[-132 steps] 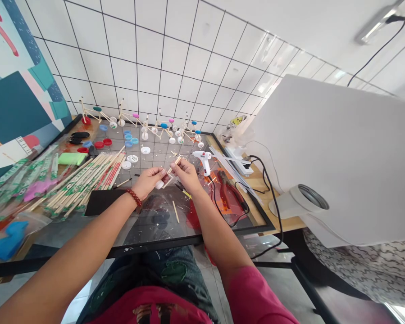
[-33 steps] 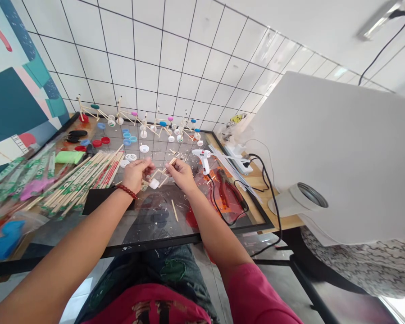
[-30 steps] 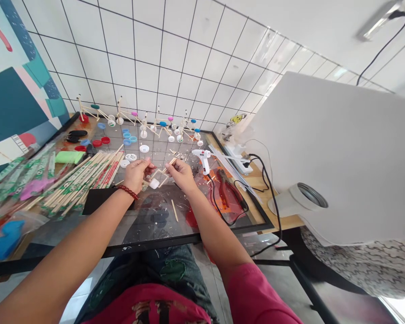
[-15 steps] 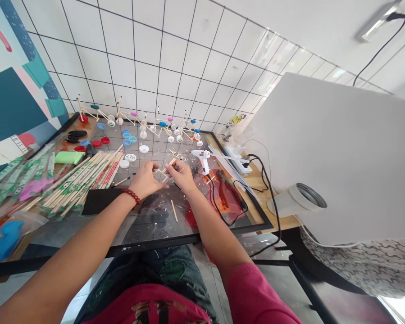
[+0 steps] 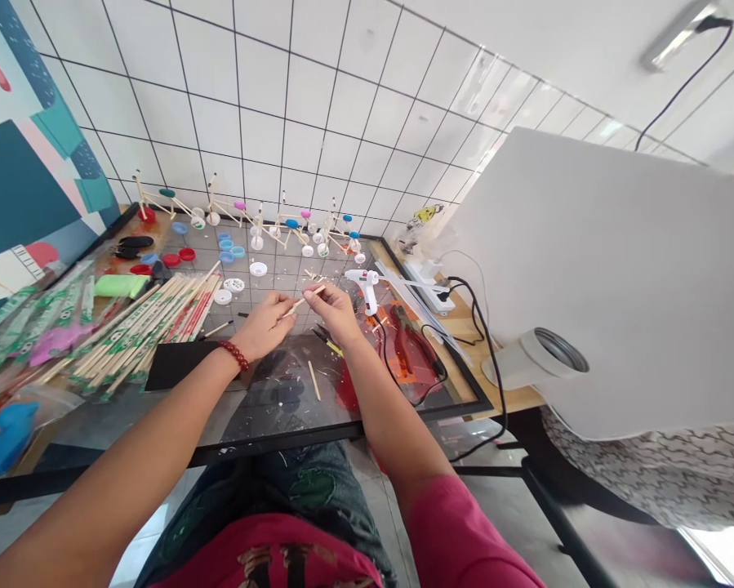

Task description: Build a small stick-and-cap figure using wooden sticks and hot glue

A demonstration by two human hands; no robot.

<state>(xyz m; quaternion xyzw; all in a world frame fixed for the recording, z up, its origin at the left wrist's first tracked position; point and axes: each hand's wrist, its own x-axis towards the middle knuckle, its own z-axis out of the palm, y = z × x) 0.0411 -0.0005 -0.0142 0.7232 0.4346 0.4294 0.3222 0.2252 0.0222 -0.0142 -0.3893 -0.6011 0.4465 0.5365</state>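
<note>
Above the middle of the glass tabletop (image 5: 274, 400), my left hand (image 5: 262, 328) and my right hand (image 5: 335, 314) are close together. Short pale wooden sticks (image 5: 295, 307) lie between them, pinched by the fingers of both hands. How the sticks join is hidden by my fingers. Under my right hand is a dark-tipped tool with some yellow on it (image 5: 328, 341). A loose stick piece (image 5: 313, 380) lies nearer to me. To the right of my right hand rests a white glue gun (image 5: 362, 286).
Bicycle-like stick models (image 5: 290, 224) stand along the back. Bottle caps (image 5: 233, 285) lie before them. Wrapped chopsticks (image 5: 152, 335) and a black sheet (image 5: 180, 365) are at left. Red-handled pliers (image 5: 412, 343), a black cable (image 5: 497, 367) and a power strip (image 5: 428, 287) are at right.
My left fingers have drawn together from a wide spread and closed on the sticks. My right hand has turned slightly, and the tool beneath it shows more. The view has shifted slightly.
</note>
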